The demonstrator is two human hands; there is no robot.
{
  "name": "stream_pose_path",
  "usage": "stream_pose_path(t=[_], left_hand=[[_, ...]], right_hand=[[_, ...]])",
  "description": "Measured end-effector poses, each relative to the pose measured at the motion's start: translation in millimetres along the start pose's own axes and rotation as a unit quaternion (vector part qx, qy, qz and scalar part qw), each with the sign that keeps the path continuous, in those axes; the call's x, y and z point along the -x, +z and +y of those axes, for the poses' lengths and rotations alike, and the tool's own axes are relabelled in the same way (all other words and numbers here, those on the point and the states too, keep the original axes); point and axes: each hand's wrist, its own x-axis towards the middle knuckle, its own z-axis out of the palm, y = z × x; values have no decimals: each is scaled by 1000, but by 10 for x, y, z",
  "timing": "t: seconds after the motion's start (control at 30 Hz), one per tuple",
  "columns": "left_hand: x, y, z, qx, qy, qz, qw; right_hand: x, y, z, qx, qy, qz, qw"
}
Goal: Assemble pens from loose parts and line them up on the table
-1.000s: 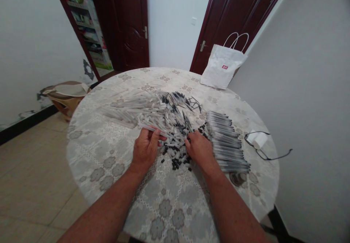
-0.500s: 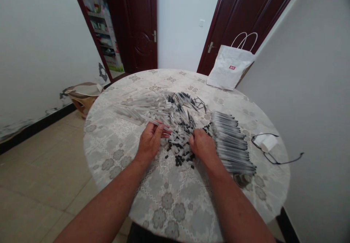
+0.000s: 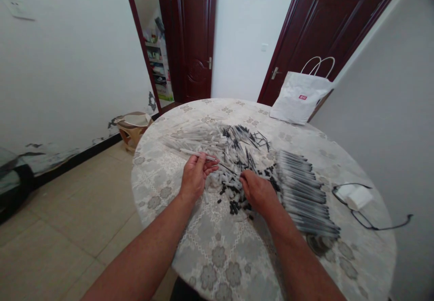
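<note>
My left hand [image 3: 195,176] is closed on a whitish, see-through pen barrel [image 3: 188,152], pinched between thumb and fingers. From my right hand [image 3: 259,191], closed in a pinch, a thin dark pen refill [image 3: 228,168] slants towards the barrel's right end. The refill's far end is at the barrel's mouth; how far inside it sits I cannot tell. Beneath and between my hands lies a heap of small black and clear pen parts [image 3: 234,205]. Loose pen barrels [image 3: 203,134] spread out beyond my left hand, and dark refills [image 3: 244,134] lie behind the heap.
Right of my right hand, pens [image 3: 301,185] lie in a long row. Past them are eyeglasses [image 3: 361,219] and a white object [image 3: 359,198]. A white paper bag [image 3: 301,95] stands at the round table's [image 3: 203,265] back right. A stool [image 3: 132,131] stands left.
My view has shifted, so the table appears lower and further right. The dark refill now shows stretched between my right hand and the barrel; earlier my right hand was down at the heap.
</note>
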Motion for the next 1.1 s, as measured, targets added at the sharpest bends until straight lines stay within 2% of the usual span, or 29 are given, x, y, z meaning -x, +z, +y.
stream_pose_path(t=[0.23,0.37,0.53,0.73,0.87,0.97,1.1], left_hand=[[-9,-17,-64,-32,13,-8,999],[19,2,-28,-82,20,-23,996],[59,30,20,-85,1,-32,996],[125,33,-4,-75,-62,-132,986],[188,47,10,-45,-148,-217,964],[216,55,27,-3,-194,-253,948],[228,50,30,40,-223,-261,938]], right_hand=[[-7,5,23,8,17,-15,1000],[6,1,13,-24,7,37,999],[27,-9,-57,-92,-21,109,990],[63,-49,-156,-207,-78,134,966],[95,-63,-176,-275,-53,124,952],[103,-54,-194,-358,-21,121,926],[86,-14,-237,-497,35,102,861]])
